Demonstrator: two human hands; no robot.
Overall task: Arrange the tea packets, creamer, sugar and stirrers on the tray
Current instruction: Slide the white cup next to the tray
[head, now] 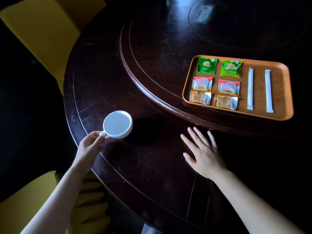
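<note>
An orange-brown tray (279, 92) rests on the raised turntable at the right. On it lie two green tea packets (207, 65) (231, 68), two red and white creamer packets (202, 83) (229, 87), two brown sugar packets (200, 97) (225, 102) and two white wrapped stirrers (250, 88) (268, 91), set in neat rows. My left hand (90, 143) pinches the handle of a white cup (117, 124) standing on the table at the left. My right hand (203, 152) lies flat on the table, fingers spread, just below the turntable's rim.
The dark round wooden table (152, 162) carries a raised turntable (152, 73) whose rim curves past the tray. Yellow chairs (38, 31) stand at the upper left and lower left beyond the table's edge.
</note>
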